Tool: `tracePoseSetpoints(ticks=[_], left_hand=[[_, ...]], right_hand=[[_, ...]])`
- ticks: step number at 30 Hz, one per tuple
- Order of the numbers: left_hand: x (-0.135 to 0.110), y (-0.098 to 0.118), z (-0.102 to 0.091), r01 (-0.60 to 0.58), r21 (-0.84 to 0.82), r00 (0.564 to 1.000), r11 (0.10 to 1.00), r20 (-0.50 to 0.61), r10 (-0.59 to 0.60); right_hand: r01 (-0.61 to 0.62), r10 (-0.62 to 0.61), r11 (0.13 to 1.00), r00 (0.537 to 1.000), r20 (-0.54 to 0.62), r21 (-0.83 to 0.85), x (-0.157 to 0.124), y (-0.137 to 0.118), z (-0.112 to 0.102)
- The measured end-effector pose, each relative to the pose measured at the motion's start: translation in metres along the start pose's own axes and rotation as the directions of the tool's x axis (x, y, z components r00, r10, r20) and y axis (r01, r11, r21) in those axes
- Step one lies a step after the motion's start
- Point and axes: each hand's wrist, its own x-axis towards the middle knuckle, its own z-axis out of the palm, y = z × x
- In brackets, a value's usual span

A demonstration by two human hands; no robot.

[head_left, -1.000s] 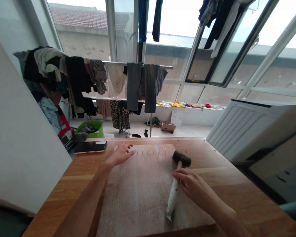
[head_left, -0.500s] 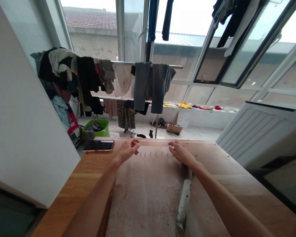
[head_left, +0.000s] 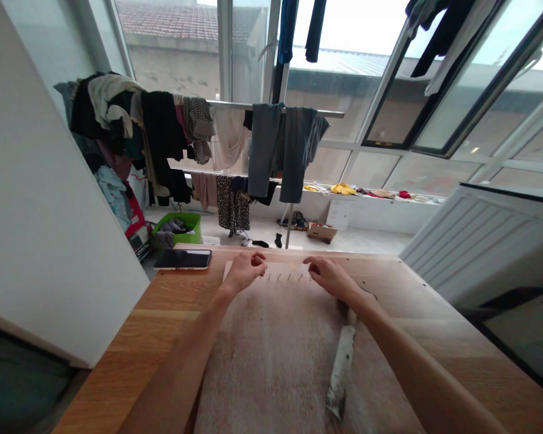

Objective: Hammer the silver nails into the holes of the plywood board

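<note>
Head view: mid-frame, at the far edge of the board (head_left: pixel 276 355), the left hand (head_left: pixel 245 272) sits at the left end of a nail row (head_left: pixel 284 277), grip pressed together; the right hand (head_left: pixel 329 278) sits at the right end, its grip's state I cannot tell. A hammer (head_left: pixel 341 371) lies on the board below the right hand, and a phone (head_left: pixel 182 259) on the surface (head_left: pixel 131 337) at left

Seen from the middle of the board (head_left: pixel 271 361), a row of nails (head_left: pixel 285 276) stands at 12 o'clock, between the left hand (head_left: pixel 247 271) and right hand (head_left: pixel 328 278). The mallet (head_left: pixel 341 367) bars 4 o'clock. The phone (head_left: pixel 182 259) lies at 10 o'clock; the white panel (head_left: pixel 49 241) walls off 9. Bare table (head_left: pixel 434 325) opens at 2 o'clock.
</note>
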Motion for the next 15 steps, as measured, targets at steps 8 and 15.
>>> tracePoseSetpoints(ticks=[8, 15], left_hand=[[-0.004, 0.002, 0.02, -0.219, 0.373, 0.975, 0.902, 0.102, 0.195], [-0.002, 0.003, 0.028, -0.288, 0.397, 0.956, 0.871, 0.071, 0.284]], right_hand=[[0.04, -0.04, 0.999, 0.999, 0.035, -0.008, 0.0, -0.019, 0.003], [0.044, -0.044, 0.999, 0.999, 0.032, -0.012, 0.003, -0.034, -0.001]])
